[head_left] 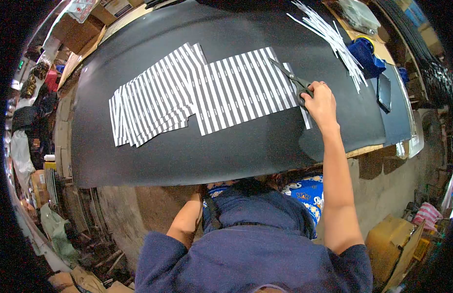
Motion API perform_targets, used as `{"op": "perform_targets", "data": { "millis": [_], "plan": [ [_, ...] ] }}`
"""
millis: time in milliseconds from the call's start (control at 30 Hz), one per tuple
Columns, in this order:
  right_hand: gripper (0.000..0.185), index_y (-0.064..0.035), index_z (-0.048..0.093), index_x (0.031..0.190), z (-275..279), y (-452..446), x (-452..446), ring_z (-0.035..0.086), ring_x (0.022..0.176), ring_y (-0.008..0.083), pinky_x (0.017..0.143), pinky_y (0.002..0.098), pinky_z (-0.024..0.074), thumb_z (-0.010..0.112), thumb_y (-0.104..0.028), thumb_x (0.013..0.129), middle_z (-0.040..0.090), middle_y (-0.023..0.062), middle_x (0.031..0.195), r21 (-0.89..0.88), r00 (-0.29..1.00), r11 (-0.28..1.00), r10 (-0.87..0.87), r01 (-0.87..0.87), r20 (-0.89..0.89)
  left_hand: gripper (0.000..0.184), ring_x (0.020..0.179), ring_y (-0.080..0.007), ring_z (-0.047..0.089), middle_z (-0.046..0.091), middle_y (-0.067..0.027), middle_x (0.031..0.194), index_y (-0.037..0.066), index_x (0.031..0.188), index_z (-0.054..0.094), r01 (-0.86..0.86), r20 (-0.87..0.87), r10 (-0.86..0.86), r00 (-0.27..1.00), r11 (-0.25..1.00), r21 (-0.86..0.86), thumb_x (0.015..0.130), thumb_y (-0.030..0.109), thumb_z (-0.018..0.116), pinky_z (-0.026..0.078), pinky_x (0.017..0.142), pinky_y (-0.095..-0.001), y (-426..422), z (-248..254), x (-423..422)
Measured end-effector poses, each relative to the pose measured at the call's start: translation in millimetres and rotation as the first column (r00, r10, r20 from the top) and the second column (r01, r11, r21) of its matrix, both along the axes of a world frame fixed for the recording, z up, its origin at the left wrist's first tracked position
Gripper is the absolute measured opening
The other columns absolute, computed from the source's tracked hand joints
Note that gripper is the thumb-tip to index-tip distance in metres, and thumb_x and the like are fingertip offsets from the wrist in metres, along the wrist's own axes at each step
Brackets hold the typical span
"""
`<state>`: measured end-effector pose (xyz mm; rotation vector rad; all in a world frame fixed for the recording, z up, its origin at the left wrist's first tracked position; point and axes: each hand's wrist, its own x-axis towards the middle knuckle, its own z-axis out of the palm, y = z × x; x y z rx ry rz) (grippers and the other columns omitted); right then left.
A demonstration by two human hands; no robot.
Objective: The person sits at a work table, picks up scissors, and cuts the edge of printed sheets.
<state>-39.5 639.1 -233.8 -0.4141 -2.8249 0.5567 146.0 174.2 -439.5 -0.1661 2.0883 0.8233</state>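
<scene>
My right hand (321, 105) is closed around the handles of dark scissors (297, 82). The blades point up and left over the right end of a black-and-white striped sheet (243, 90). A narrow strip (305, 118) lies under my right hand at that end. To the left, a fanned pile of similar striped sheets (155, 93) overlaps it, with small print along the stripes. My left forearm (187, 217) reaches toward the table's near edge; the left hand is hidden there.
A black tabletop (226, 156) carries the sheets. At the far right lie a bundle of thin white strips (329, 36), a blue item (366, 56) and a dark phone-like object (384, 93). Cardboard boxes (80, 31) stand at far left, a yellow container (390, 244) at lower right.
</scene>
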Motion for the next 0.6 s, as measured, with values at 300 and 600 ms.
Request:
{"op": "perform_targets", "data": {
  "millis": [300, 600],
  "plan": [
    [0.026, 0.0031, 0.061, 0.094, 3.2, 26.8, 7.1, 0.063, 0.074, 0.0293, 0.068, 0.0369, 0.048, 0.066, -0.017, 0.078, 0.064, 0.0174, 0.077, -0.25, 0.997, 0.968, -0.05, 0.032, -0.064, 0.04, 0.103, -0.0369, 0.053, 0.057, -0.0267, 0.107, -0.01, 0.111, 0.049, -0.388, 0.399, 0.311, 0.863, 0.913, 0.126, 0.09, 0.024, 0.044, 0.038, 0.094, -0.0421, -2.4, 16.2, -1.9],
    [0.026, 0.0018, 0.06, 0.097, 18.6, 33.0, 68.3, 0.055, 0.065, 0.0109, 0.06, 0.0239, 0.0433, 0.069, -0.014, 0.078, 0.06, 0.0033, 0.075, -0.915, 0.998, 0.399, -0.008, -0.06, -0.069, 0.038, 0.069, -0.0155, 0.065, 0.068, -0.012, 0.091, -0.001, 0.113, 0.059, 0.344, 0.159, -0.431, 0.888, 0.854, 0.391, 0.091, 0.03, 0.055, 0.053, 0.068, -0.03, 52.5, 291.8, -124.2]
  ]
}}
